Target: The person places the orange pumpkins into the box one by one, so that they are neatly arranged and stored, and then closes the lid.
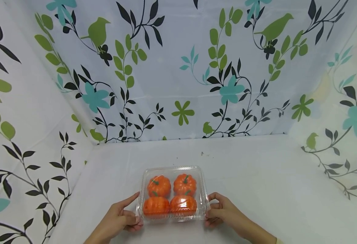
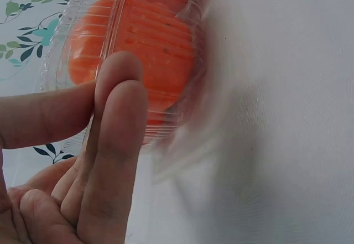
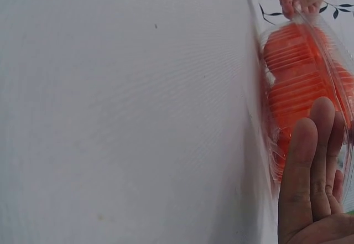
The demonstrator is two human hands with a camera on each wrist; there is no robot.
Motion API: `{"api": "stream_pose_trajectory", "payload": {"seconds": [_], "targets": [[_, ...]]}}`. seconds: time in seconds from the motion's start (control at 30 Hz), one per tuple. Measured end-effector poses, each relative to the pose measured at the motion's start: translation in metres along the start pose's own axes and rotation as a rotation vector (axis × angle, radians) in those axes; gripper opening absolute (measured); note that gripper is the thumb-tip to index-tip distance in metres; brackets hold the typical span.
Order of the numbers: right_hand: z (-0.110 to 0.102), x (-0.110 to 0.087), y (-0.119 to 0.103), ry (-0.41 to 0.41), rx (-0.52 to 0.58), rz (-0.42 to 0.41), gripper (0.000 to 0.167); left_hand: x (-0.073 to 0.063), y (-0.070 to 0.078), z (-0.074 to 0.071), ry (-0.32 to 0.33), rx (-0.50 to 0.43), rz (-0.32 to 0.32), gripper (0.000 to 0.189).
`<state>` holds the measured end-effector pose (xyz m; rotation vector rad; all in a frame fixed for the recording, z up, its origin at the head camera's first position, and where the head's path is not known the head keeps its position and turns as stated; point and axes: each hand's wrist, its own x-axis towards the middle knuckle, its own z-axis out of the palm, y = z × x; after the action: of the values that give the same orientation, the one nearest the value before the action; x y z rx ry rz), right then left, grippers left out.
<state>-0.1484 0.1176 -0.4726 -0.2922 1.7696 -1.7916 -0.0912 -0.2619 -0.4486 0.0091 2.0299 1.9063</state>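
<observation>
A clear plastic clamshell box (image 1: 201, 184) rests on the white surface, its lid down over several small orange toy pumpkins (image 1: 159, 186) with green stems. My left hand (image 1: 118, 215) pinches the rim at the box's near left corner, its index finger stretched along the left side. On the other side, my right hand (image 1: 225, 213) holds the rim near the front right corner, thumb in front. In the left wrist view, fingertips (image 2: 123, 97) press against the ridged plastic wall. The right wrist view shows fingers (image 3: 301, 161) beside the box's side, partly hiding it.
White cloth (image 1: 258, 176) covers the work surface around the box. A patterned curtain (image 1: 172, 78) with leaves, birds and flowers rises behind it and along both sides. Small dark specks (image 1: 202, 154) mark the cloth beyond the box.
</observation>
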Motion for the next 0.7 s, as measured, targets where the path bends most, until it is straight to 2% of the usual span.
{"api": "stream_pose_trajectory", "payload": {"seconds": [0.13,0.3,0.5,0.57,0.7], "targets": [[0.0,0.0,0.0,0.011,-0.004,0.008,0.044,0.0,-0.001,-0.001,-0.005,-0.004,-0.002,0.089],[0.001,-0.001,0.002,0.006,-0.002,0.008,0.044,-0.002,-0.001,-0.007,-0.044,0.006,-0.011,0.088],[0.001,0.0,0.003,0.003,-0.027,0.014,0.042,-0.006,0.001,-0.015,-0.075,0.024,-0.065,0.086],[0.001,-0.001,0.001,0.013,-0.053,0.009,0.04,-0.007,0.004,-0.017,-0.05,0.056,-0.089,0.084],[-0.002,-0.002,-0.003,0.037,-0.121,-0.015,0.039,-0.005,0.014,-0.019,0.092,0.178,-0.133,0.083]]}}
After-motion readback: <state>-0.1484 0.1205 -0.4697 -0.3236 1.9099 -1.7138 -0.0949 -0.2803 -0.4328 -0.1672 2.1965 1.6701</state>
